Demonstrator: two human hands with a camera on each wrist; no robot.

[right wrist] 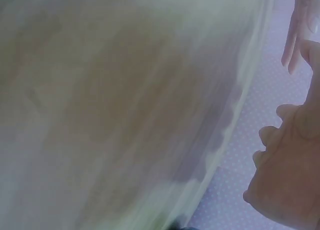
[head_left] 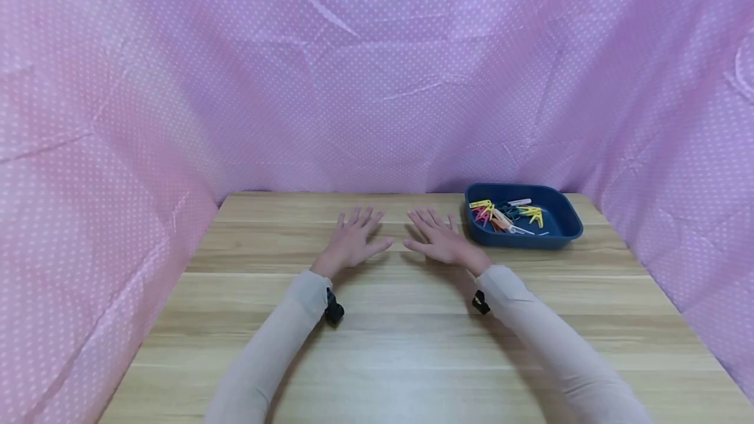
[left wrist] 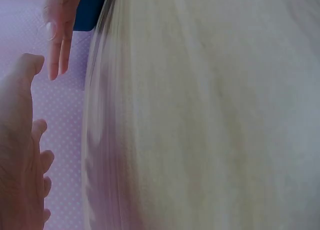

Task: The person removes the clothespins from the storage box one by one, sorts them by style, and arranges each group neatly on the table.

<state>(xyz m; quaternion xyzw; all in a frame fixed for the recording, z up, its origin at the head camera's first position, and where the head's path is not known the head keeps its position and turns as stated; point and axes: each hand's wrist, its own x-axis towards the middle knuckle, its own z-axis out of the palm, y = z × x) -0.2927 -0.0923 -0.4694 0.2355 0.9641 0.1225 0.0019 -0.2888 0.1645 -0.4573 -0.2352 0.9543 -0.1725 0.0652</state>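
Note:
My left hand (head_left: 352,241) is held palm down over the far middle of the wooden table (head_left: 389,345), its fingers spread and straight. Facing it, my right hand (head_left: 440,241) has the same spread, with a small gap between the two thumbs. Neither hand holds anything. Just right of my right hand stands a dark blue plastic basin (head_left: 524,239). Inside it lie several clothespins: yellow clips (head_left: 533,214), pink ones (head_left: 482,214), and dark green and pale ones heaped at its left side. In the left wrist view, fingers of the right hand (left wrist: 61,35) appear beyond the left thumb.
A pink cloth with white dots (head_left: 365,97) hangs behind the table and along both sides. The basin sits near the table's far right corner. Each sleeved wrist carries a small black device, the left device (head_left: 334,309) and the right device (head_left: 480,303).

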